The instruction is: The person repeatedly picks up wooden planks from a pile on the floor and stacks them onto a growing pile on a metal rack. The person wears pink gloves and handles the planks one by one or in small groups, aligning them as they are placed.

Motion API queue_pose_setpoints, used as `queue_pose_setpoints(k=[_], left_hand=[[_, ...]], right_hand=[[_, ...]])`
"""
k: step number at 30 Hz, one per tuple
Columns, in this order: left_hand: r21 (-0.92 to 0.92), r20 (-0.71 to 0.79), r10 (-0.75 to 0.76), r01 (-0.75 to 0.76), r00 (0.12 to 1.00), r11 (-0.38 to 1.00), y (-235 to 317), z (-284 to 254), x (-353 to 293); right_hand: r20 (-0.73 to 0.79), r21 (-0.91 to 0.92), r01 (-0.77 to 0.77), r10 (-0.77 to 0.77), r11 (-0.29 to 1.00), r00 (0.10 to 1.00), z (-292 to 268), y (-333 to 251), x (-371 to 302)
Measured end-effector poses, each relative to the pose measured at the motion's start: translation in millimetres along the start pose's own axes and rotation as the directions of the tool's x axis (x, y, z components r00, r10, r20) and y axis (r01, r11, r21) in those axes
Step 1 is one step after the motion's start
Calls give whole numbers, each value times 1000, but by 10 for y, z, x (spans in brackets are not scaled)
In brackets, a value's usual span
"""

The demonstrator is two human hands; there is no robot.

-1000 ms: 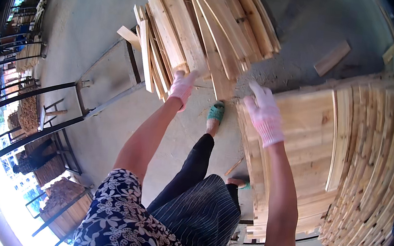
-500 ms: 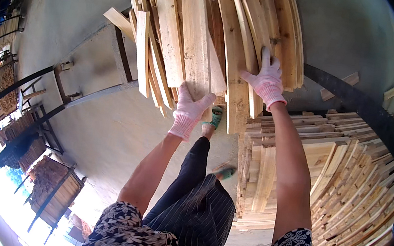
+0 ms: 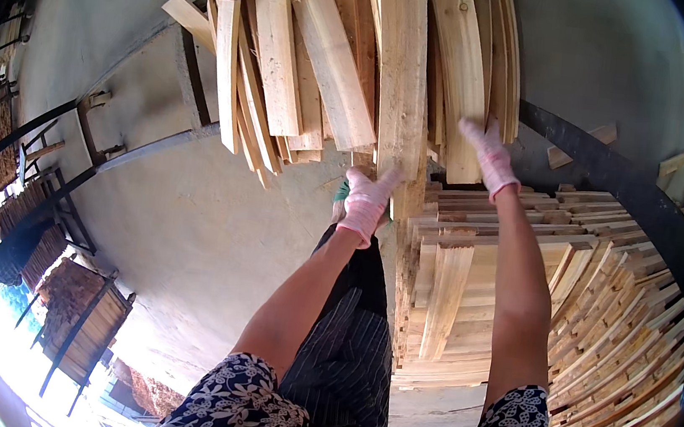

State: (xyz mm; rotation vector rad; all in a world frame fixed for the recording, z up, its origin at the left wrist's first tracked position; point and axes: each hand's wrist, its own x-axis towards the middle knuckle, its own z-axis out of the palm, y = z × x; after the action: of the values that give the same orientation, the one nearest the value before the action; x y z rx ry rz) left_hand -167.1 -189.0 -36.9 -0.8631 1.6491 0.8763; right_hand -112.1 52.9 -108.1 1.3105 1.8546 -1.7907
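Note:
A pile of long pale wooden boards (image 3: 280, 55) lies ahead of me, their near ends uneven. My left hand (image 3: 367, 201), in a pink and white knit glove, is at the near end of a wide board (image 3: 403, 69) in the middle of the pile. Its thumb overlaps that end, and the fingers, partly blurred, look closed around it. My right hand (image 3: 490, 156), gloved alike, is at the right side of the pile beside another board (image 3: 456, 75). Its fingers are apart, smeared by motion, and hold nothing.
At lower right stands a large stack of boards (image 3: 450, 302), with more rows curving along the right rim. A dark metal bar (image 3: 617, 169) crosses at right. A metal frame (image 3: 192, 83) reaches out left of the pile. Bundled wood (image 3: 77, 318) stands at far left.
My left hand has moved right, from one board's end to another's. The board it left now lies slanted. My right hand has shifted slightly right, off the board it was touching.

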Motion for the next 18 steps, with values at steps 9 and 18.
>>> queue_pose_setpoints(k=[9, 18], left_hand=[[-24, -27, -61, 60, 998, 998, 165, 513, 136], [53, 43, -90, 88, 995, 995, 56, 198, 338]], right_hand=[[123, 307, -147, 113, 940, 986, 130, -84, -209], [65, 237, -120, 108, 964, 992, 292, 196, -251]])
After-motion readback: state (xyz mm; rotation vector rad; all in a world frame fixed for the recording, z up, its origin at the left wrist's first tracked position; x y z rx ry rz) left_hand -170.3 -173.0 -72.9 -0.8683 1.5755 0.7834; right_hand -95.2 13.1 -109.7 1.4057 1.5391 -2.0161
